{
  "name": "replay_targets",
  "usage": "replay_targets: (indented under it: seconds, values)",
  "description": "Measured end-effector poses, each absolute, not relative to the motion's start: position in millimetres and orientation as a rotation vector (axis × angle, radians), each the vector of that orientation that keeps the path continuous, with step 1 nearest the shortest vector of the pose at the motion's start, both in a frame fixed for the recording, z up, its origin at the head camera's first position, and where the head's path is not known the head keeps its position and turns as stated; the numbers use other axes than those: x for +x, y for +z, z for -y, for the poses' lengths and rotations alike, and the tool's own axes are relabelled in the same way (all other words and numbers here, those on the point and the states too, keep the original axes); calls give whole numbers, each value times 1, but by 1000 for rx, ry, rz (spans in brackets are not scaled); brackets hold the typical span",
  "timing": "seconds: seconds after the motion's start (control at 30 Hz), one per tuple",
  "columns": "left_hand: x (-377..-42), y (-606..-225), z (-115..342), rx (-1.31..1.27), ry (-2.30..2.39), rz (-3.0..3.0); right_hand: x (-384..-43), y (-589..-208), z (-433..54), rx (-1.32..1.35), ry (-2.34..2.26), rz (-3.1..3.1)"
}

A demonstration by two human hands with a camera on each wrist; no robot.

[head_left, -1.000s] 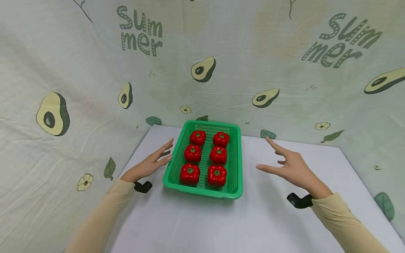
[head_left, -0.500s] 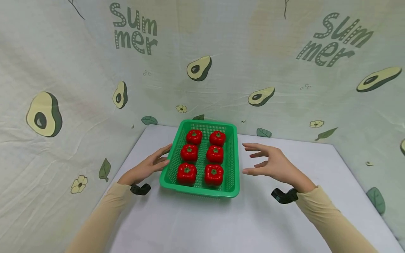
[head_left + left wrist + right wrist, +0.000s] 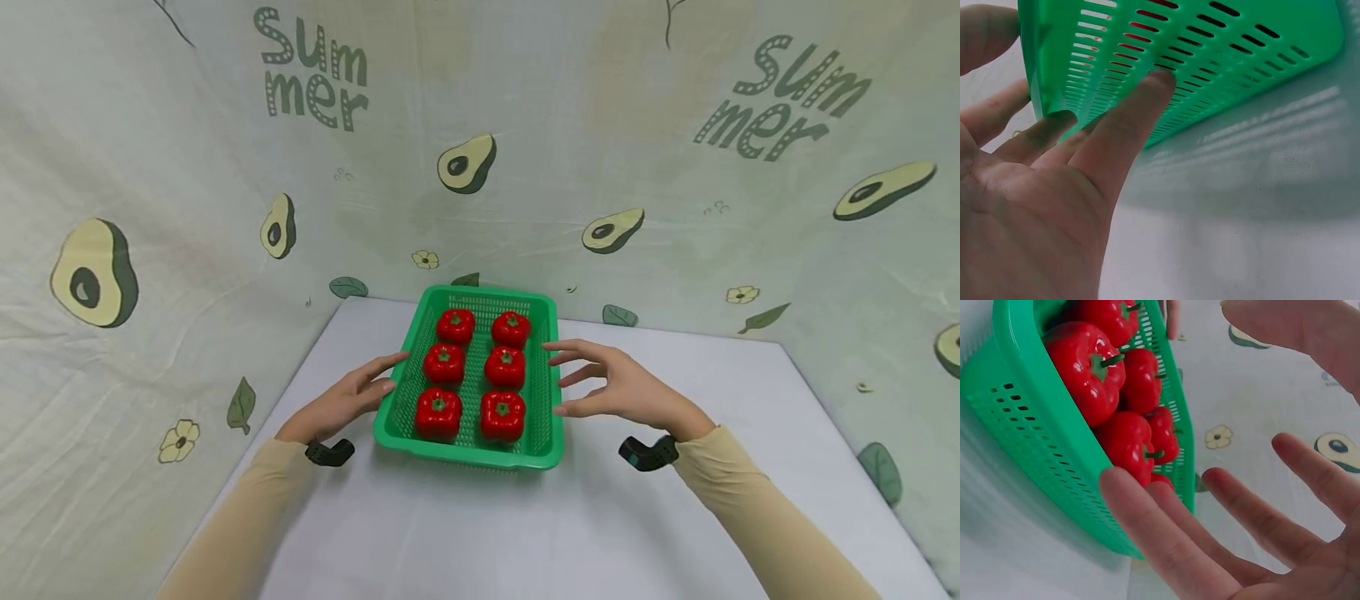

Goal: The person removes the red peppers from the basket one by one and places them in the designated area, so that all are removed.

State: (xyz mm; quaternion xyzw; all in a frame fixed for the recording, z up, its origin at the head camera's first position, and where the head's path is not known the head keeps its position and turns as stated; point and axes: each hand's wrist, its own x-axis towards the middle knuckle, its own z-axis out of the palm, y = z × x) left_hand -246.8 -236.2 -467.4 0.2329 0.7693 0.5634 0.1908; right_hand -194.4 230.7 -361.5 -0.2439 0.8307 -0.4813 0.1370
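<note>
A green perforated plastic basket point(image 3: 468, 456) stands on the table, holding several red bell peppers point(image 3: 438, 413) with green stems. My left hand point(image 3: 345, 406) is at the basket's left side. In the left wrist view its fingers point(image 3: 1129, 122) reach against the slotted wall and under the rim, and the thumb lies beside the rim. My right hand point(image 3: 622, 385) is spread at the right rim, palm towards the basket. Its fingertips overlap that rim in the head view; whether they touch it, I cannot tell. Nothing lies between its fingers and thumb.
The white table point(image 3: 465, 533) carries the basket near its back edge. A printed cloth point(image 3: 675, 125) with avocados, leaves and lettering hangs behind and down the sides. Each wrist wears a black camera band point(image 3: 649, 452).
My right hand has come in leftwards from the open table to the basket's right rim. My left hand has moved slightly right onto the left side. The view has shifted a little.
</note>
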Motion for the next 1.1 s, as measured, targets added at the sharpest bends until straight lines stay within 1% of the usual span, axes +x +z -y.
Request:
replay_targets:
  seconds: [0.27,0.8,1.1]
  values:
    - [-249,-468,236,668,1587,-2159,-203,-363,-225,-723,-1408,-2353]
    - [-252,-470,235,687,1622,-2131,-228,-372,-192,-795,-1296,-2316]
    - [-247,-469,236,659,1623,-2105,-234,-382,-179,-812,-1243,-2307]
